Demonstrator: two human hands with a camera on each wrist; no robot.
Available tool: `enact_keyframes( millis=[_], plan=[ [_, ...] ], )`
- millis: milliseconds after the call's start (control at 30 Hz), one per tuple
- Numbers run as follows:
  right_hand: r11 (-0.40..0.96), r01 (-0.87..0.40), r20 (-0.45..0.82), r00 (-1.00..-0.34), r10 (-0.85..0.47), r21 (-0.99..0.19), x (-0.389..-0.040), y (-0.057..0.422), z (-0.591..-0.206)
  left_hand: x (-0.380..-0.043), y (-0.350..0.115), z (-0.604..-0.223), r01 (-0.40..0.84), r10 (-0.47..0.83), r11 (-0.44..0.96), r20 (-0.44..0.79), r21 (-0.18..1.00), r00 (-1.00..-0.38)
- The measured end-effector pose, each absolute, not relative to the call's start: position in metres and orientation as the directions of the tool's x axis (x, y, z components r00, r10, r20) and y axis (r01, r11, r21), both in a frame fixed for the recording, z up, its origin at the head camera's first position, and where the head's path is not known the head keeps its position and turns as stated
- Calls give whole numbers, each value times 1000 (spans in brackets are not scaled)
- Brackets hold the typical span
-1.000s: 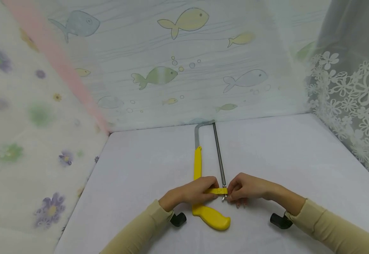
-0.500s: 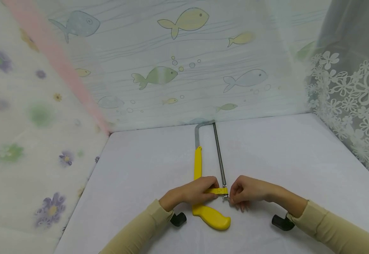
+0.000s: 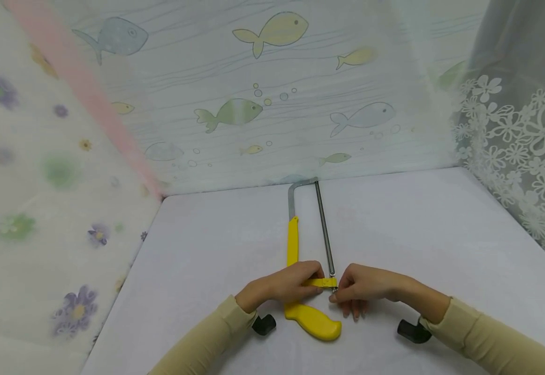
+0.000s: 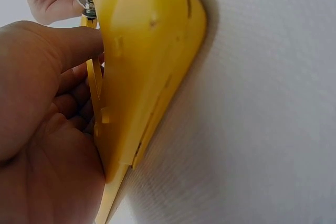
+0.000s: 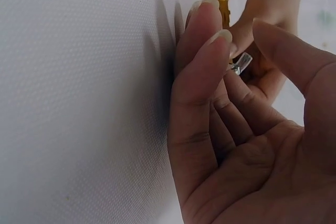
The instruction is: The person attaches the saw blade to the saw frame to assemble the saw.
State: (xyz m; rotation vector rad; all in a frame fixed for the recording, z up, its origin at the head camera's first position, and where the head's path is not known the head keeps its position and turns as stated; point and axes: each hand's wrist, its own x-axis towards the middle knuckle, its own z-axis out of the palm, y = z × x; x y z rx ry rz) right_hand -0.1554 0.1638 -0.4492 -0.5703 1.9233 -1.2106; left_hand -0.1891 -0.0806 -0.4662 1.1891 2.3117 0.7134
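A hacksaw with a yellow handle [image 3: 318, 323], grey metal front frame [image 3: 292, 200] and dark blade [image 3: 324, 224] lies on the white table. My left hand [image 3: 296, 281] grips its yellow frame near the blade holder [image 3: 327, 283]; in the left wrist view the thumb [image 4: 79, 45] lies over the yellow part. A silver wing nut [image 5: 242, 63] sticks out at the blade's near end. My right hand [image 3: 368, 285] is right at it, index finger close beside the nut. In the right wrist view the thumb [image 5: 283, 51] stands apart from the nut and the other fingers.
The table [image 3: 216, 234] is covered in white cloth. Curtains with fish and flower prints hang behind and at the left, lace [image 3: 525, 140] at the right. Black wrist-worn pieces [image 3: 264, 325] show under both sleeves.
The right hand drew slightly away from the wing nut, then came back to it, a little lower. The wing nut has turned. The left hand and the hacksaw stay nearly in place.
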Motion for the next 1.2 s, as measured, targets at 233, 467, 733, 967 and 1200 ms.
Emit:
enact_keyframes(
  millis=[233,467,733,967,1200],
  plan=[
    [446,37,-375,-606,-702,-894,-153,162,-445,-188,-80,-466,597,829,502,-152,626,-538],
    [458,35,-380,-619,-687,-888,-153,166,-443,-188,-80,-466,607,828,509,-154,610,-540],
    [476,-23,-347,-653,-673,-879,-154,172,-444,-187,-79,-465,608,824,518,-158,602,-545],
    [437,-40,-313,-640,-702,-899,-154,172,-446,-187,-80,-466,621,831,505,-141,599,-539],
    [433,-25,-325,-622,-712,-901,-153,168,-444,-187,-80,-466,620,832,500,-137,605,-538]
  ],
)
